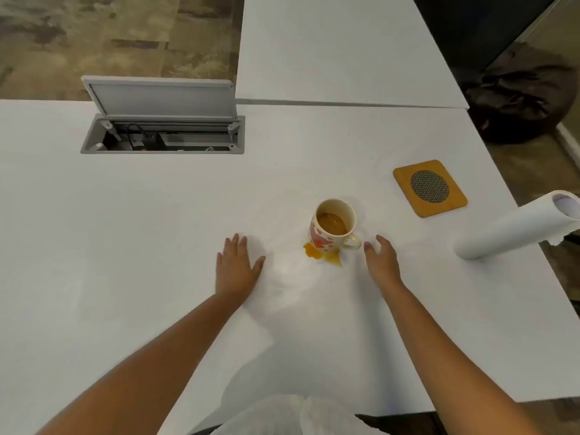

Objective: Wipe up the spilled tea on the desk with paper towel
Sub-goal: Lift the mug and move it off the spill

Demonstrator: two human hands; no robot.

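A cream mug [334,226] with red hearts stands on the white desk [125,230], holding brown tea. An amber puddle of spilled tea [323,254] lies at its near side. My left hand [237,266] rests flat on the desk, fingers spread, left of the puddle. My right hand [381,262] hovers just right of the mug handle, fingers relaxed and holding nothing. A white paper towel roll [514,229] lies on its side at the desk's right edge, a torn end hanging off.
An orange square coaster [430,188] with a dark mesh circle sits behind the mug to the right. A cable box [163,135] with raised grey lid is set into the desk at back left. A second white desk [339,48] adjoins behind.
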